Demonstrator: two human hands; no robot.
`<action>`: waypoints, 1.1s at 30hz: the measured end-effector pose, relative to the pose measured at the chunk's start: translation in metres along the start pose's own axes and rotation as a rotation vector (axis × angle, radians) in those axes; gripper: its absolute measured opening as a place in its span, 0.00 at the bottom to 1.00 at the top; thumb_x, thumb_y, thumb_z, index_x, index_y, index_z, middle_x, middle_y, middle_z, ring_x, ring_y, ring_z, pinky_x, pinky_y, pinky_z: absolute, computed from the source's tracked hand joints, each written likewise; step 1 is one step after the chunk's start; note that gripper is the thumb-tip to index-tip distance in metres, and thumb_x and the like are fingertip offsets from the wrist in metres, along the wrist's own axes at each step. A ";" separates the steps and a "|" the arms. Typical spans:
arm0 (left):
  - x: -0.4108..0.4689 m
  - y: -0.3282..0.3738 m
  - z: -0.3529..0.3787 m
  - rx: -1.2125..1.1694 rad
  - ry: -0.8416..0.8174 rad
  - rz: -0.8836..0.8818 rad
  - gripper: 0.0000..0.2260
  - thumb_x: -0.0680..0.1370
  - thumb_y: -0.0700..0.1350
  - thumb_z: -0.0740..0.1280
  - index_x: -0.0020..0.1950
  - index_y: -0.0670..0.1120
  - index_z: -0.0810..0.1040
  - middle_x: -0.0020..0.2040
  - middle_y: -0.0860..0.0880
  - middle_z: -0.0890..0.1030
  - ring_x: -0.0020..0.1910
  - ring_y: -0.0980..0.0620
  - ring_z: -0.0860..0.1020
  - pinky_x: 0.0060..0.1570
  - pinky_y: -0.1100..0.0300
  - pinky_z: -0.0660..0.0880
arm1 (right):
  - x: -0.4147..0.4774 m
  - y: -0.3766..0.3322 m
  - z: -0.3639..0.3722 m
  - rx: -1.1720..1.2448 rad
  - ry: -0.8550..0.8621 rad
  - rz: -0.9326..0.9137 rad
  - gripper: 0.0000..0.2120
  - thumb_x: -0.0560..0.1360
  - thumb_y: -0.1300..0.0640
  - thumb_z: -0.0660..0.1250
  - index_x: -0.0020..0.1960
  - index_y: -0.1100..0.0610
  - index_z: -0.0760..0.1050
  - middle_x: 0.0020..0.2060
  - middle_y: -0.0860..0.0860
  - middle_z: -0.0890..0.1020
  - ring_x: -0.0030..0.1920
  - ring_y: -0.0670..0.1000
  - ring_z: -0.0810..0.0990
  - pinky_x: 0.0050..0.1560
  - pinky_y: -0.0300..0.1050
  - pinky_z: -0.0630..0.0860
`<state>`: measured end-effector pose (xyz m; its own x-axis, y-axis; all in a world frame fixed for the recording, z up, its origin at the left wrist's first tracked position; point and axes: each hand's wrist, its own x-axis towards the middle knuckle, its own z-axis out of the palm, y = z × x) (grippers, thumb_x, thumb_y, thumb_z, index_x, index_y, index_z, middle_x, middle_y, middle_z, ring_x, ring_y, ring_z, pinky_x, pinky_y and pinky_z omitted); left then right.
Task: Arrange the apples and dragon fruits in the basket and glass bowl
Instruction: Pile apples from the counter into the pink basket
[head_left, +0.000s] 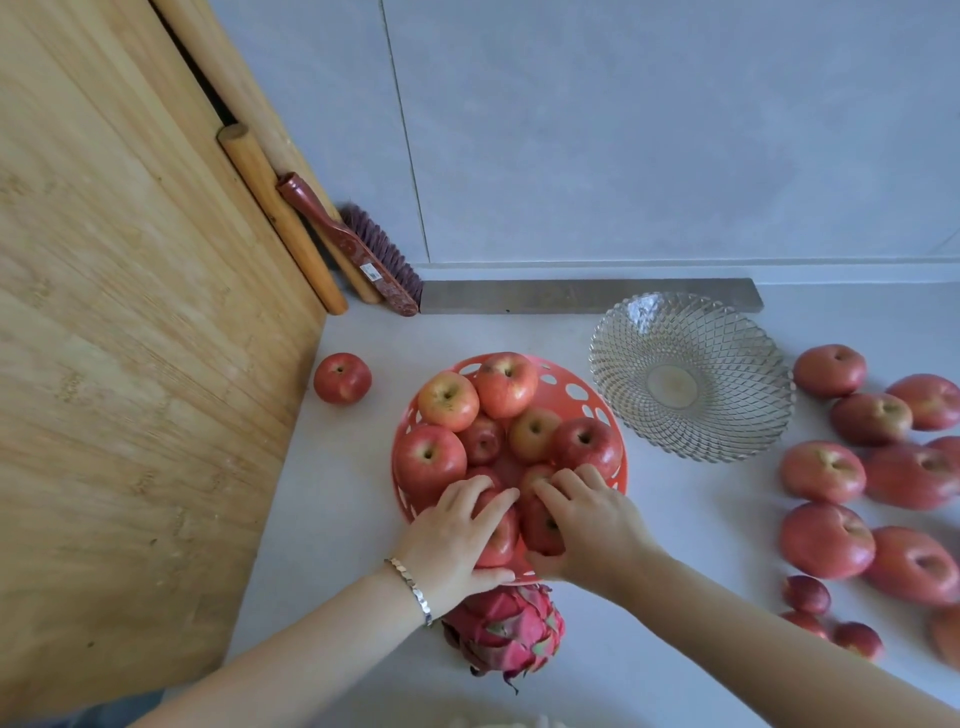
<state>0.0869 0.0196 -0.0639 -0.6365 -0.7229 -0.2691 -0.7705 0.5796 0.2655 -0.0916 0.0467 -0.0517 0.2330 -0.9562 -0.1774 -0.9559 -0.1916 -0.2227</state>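
Both hands are working at the near side of the orange basket (571, 389). The left hand (452, 540) is cupping one apple (501, 540), with its fingers (467, 491) curling over the top and the thumb lying by the rim. The right hand (587, 525) is gripping the neighbouring apple (543, 525) likewise. Further apples are sitting in the basket, which is looking nearly full.

The glass bowl (727, 338) is standing beside it, holding nothing. One dragon fruit (506, 629) is lying on the worktop (363, 493) against the basket's near edge. A loose apple (342, 378) is lying to the left and a cluster of apples (826, 540) to the right.

Judgement: the apples are firm, smooth and liable to roll, so a whole-hand grasp round the widest part is suiting them. The dragon fruit is appearing heavier, with soft scales, so taking it by the body rather than the tips is advisable. The bowl is fragile.
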 end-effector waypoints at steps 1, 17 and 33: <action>-0.001 0.001 0.000 -0.013 0.005 -0.008 0.36 0.72 0.61 0.63 0.74 0.53 0.49 0.71 0.50 0.56 0.70 0.52 0.58 0.59 0.56 0.70 | -0.001 -0.002 -0.001 -0.021 0.032 -0.012 0.29 0.48 0.39 0.75 0.44 0.55 0.81 0.33 0.49 0.79 0.33 0.53 0.78 0.24 0.39 0.75; 0.001 0.006 0.003 -0.516 0.036 -0.141 0.33 0.69 0.52 0.72 0.69 0.48 0.61 0.67 0.50 0.64 0.66 0.52 0.66 0.63 0.66 0.62 | -0.005 0.021 0.008 0.071 -0.067 -0.083 0.35 0.68 0.44 0.66 0.71 0.52 0.60 0.67 0.50 0.67 0.68 0.53 0.63 0.70 0.45 0.59; 0.001 0.006 -0.017 -0.156 -0.068 -0.102 0.35 0.70 0.61 0.66 0.72 0.53 0.57 0.65 0.48 0.65 0.60 0.46 0.68 0.58 0.51 0.73 | 0.009 0.012 -0.008 -0.033 -0.146 -0.111 0.31 0.68 0.38 0.61 0.69 0.48 0.61 0.59 0.48 0.71 0.56 0.53 0.69 0.61 0.45 0.67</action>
<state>0.0828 0.0160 -0.0471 -0.5601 -0.7447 -0.3629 -0.8198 0.4352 0.3722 -0.1026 0.0337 -0.0487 0.3583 -0.8870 -0.2914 -0.9277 -0.3033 -0.2175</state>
